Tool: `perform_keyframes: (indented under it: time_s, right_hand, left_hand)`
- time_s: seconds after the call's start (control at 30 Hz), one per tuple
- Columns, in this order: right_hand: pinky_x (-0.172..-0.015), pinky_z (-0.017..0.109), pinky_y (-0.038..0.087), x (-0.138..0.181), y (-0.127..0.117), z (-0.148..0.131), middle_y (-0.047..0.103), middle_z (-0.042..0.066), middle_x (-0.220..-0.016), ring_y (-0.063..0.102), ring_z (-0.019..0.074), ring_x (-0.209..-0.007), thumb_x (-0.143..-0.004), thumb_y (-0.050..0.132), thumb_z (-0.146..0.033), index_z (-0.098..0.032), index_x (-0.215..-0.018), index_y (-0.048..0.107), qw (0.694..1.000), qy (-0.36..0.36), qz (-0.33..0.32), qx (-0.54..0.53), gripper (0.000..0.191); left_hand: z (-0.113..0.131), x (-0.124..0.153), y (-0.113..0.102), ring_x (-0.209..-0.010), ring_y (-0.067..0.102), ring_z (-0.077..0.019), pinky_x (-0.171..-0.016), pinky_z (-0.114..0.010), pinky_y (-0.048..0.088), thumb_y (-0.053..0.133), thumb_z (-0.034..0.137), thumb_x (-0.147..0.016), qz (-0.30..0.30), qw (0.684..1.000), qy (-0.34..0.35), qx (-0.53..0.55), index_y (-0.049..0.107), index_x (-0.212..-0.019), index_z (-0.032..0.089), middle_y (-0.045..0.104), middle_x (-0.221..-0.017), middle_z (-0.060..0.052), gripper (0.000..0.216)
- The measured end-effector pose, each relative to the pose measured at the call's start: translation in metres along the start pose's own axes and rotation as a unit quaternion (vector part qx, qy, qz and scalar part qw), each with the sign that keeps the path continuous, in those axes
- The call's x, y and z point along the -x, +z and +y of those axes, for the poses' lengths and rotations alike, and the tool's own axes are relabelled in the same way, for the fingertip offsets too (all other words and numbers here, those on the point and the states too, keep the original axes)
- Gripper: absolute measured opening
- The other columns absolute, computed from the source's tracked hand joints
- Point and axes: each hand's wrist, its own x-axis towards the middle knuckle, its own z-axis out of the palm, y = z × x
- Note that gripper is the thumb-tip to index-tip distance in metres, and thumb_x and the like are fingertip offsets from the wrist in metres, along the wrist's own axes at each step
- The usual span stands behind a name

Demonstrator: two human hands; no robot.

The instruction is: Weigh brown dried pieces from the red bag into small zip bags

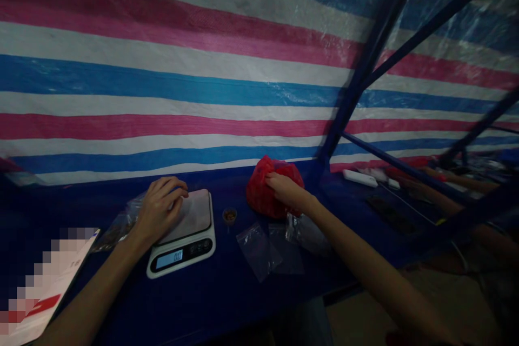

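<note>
The right hand point(288, 190) pinched one red plastic bag point(263, 194) on the blue table point(227, 297). The left hand point(161, 206) rested curled on one digital scale point(190, 232), grip unclear. Three clear bags point(259, 250) lay near.

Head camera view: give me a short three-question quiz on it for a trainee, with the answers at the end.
1. True or false: the left hand rests on the digital scale.
2. What does the right hand have in its grip? A, the red bag; B, the scale; C, a clear bag.
3. Fill in: the small round cup stands on the table between the scale and the ____ bag.

Key: 1 true; 2 A; 3 red.
</note>
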Motion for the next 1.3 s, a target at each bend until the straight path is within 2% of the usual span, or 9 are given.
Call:
perform_keyframes:
  time_s: [0.1,0.23,0.47,0.7,0.9,0.97,1.03,1.17,1.3]
  right_hand:
    - [-0.088,0.03,0.05,-0.006,0.001,0.004,0.072,0.016,-0.11,0.069,0.023,-0.101,-0.087,0.045,0.002,-0.009,-0.103,0.069,1.0,0.02,-0.02,-0.011,0.031]
    - [-0.083,0.029,0.049,-0.001,0.001,0.014,0.074,0.014,-0.103,0.07,0.0232,-0.096,-0.09,0.05,-0.004,-0.011,-0.099,0.069,0.999,0.021,-0.002,-0.034,0.023]
    - [-0.085,0.031,0.048,0.012,-0.025,0.022,0.073,0.009,-0.107,0.067,0.0212,-0.098,-0.095,0.051,-0.012,-0.018,-0.107,0.072,0.978,0.014,0.192,-0.086,0.025]
    - [-0.084,0.033,0.051,0.026,-0.052,0.026,0.074,0.008,-0.098,0.068,0.0212,-0.092,-0.094,0.056,-0.018,-0.017,-0.101,0.073,0.949,0.037,0.298,-0.092,0.018]
    - [-0.078,0.034,0.054,0.043,-0.092,0.026,0.076,0.006,-0.091,0.07,0.021,-0.08,-0.089,0.067,-0.026,-0.02,-0.095,0.074,0.895,0.064,0.431,-0.1,0.012]
    - [-0.079,0.034,0.054,0.041,-0.098,0.005,0.076,0.004,-0.091,0.07,0.0203,-0.081,-0.089,0.067,-0.026,-0.022,-0.096,0.074,0.9,0.037,0.418,-0.118,0.011]
    - [-0.08,0.031,0.053,0.034,-0.093,-0.026,0.075,0.003,-0.092,0.07,0.0185,-0.084,-0.092,0.064,-0.023,-0.022,-0.097,0.073,0.924,-0.013,0.355,-0.141,0.01]
    - [-0.084,0.029,0.051,0.006,-0.052,-0.084,0.073,0.004,-0.098,0.068,0.0166,-0.091,-0.098,0.053,-0.015,-0.019,-0.098,0.071,0.97,-0.109,0.178,-0.127,0.018]
    - [-0.08,0.027,0.049,-0.011,-0.016,-0.104,0.069,0.006,-0.1,0.066,0.0168,-0.09,-0.096,0.054,-0.009,-0.016,-0.1,0.068,0.982,-0.171,0.062,-0.052,0.016]
  left_hand:
    - [-0.003,-0.001,-0.001,-0.1,0.057,-0.0243,-0.085,-0.043,0.042,0.046,0.012,-0.093,0.001,1.0,-0.015,-0.007,0.064,-0.083,0.02,0.068,-0.096,-0.006,0.022]
    - [-0.005,-0.001,0.0,-0.099,0.058,-0.0237,-0.085,-0.042,0.042,0.047,0.014,-0.092,-0.014,1.0,-0.025,-0.005,0.065,-0.083,0.021,0.068,-0.095,-0.005,0.021]
    - [-0.006,-0.001,0.004,-0.099,0.058,-0.0256,-0.085,-0.043,0.042,0.048,0.016,-0.09,-0.033,0.999,-0.033,0.001,0.066,-0.082,0.023,0.069,-0.096,-0.005,0.02]
    - [-0.002,-0.002,0.004,-0.101,0.057,-0.0251,-0.087,-0.043,0.042,0.048,0.013,-0.09,-0.024,1.0,-0.02,0.002,0.064,-0.083,0.022,0.069,-0.096,-0.005,0.02]
    - [-0.004,-0.004,0.001,-0.099,0.057,-0.0241,-0.085,-0.042,0.042,0.048,0.009,-0.088,-0.026,0.999,-0.038,0.003,0.064,-0.079,0.021,0.07,-0.091,-0.005,0.022]
    - [-0.004,-0.004,0.0,-0.1,0.056,-0.0243,-0.087,-0.042,0.042,0.047,0.008,-0.089,-0.024,0.999,-0.046,0.002,0.063,-0.079,0.021,0.07,-0.091,-0.005,0.023]
    - [-0.003,-0.004,-0.001,-0.101,0.056,-0.0245,-0.088,-0.043,0.042,0.047,0.009,-0.089,-0.021,0.999,-0.048,0.002,0.063,-0.08,0.021,0.07,-0.092,-0.005,0.023]
    - [-0.001,-0.003,-0.001,-0.102,0.055,-0.0243,-0.09,-0.043,0.042,0.047,0.008,-0.089,-0.017,0.999,-0.04,0.009,0.064,-0.081,0.021,0.07,-0.092,-0.005,0.022]
    - [0.002,-0.001,-0.001,-0.102,0.056,-0.0245,-0.089,-0.044,0.042,0.048,0.008,-0.089,-0.018,0.999,-0.043,0.019,0.064,-0.081,0.021,0.07,-0.092,-0.005,0.022]
